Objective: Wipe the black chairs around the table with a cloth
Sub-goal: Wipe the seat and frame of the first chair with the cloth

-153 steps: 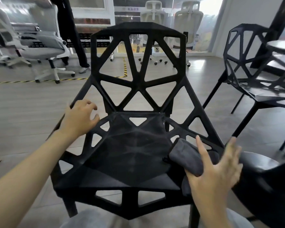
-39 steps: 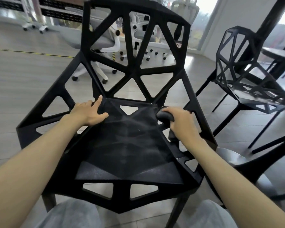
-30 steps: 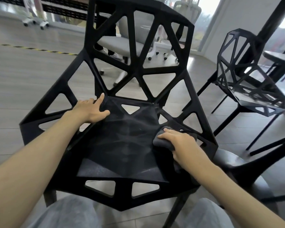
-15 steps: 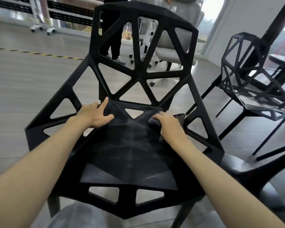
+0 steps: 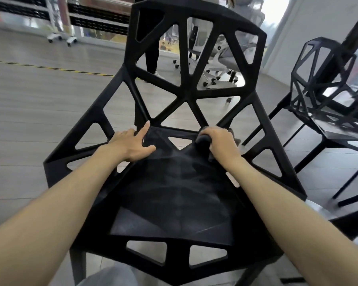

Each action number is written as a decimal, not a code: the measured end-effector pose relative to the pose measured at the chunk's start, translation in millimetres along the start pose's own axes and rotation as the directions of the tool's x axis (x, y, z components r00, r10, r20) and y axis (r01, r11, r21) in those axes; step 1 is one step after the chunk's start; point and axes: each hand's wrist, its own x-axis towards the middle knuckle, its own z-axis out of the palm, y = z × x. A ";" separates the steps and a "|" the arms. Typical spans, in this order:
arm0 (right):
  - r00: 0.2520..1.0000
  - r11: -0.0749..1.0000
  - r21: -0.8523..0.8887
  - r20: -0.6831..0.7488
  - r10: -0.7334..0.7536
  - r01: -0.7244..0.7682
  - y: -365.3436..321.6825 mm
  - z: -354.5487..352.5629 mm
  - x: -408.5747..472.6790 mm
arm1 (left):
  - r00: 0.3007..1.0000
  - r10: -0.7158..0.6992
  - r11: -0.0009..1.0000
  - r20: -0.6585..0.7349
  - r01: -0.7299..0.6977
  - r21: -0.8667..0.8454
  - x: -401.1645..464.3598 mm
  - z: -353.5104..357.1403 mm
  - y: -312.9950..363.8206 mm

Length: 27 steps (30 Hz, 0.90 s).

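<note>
Grey floor surrounds the chair (image 5: 186, 100); right hand (image 5: 221, 143), clutching the cloth (image 5: 203, 141), has returned to the seat's rear, left hand (image 5: 130, 145) flat, wiping unfinished.

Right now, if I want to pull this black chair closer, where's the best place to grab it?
Probably the sloping left side bar of the black chair, from above and outside. It is bare, and the triangular cutouts beside it let fingers curl round. The left hand rests next to it; the right hand holds the cloth.
</note>
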 end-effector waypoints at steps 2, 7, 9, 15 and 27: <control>0.998 1.000 0.000 -0.062 0.021 -0.021 5.4 5.6 17.2 | 1.000 0.006 1.000 -0.015 -0.006 0.009 -0.7 2.5 -0.7; 1.000 0.989 -0.148 0.027 0.002 0.002 2.1 5.5 -3.1 | 1.000 -0.021 1.000 0.007 0.021 -0.011 0.3 1.8 -2.2; 0.993 0.960 -0.278 0.118 0.006 0.027 -5.4 -15.3 -26.3 | 1.000 -0.020 1.000 0.010 0.021 -0.016 -2.1 0.9 -2.0; 0.970 0.952 -0.305 0.236 0.062 0.013 -11.0 -55.4 -72.9 | 0.999 -0.011 0.996 0.040 0.014 -0.092 -7.7 -3.1 -3.8; 0.994 0.979 -0.198 0.113 -0.014 0.037 4.9 -4.6 -3.9 | 1.000 -0.010 0.999 -0.008 0.010 -0.054 -1.5 -0.3 -3.1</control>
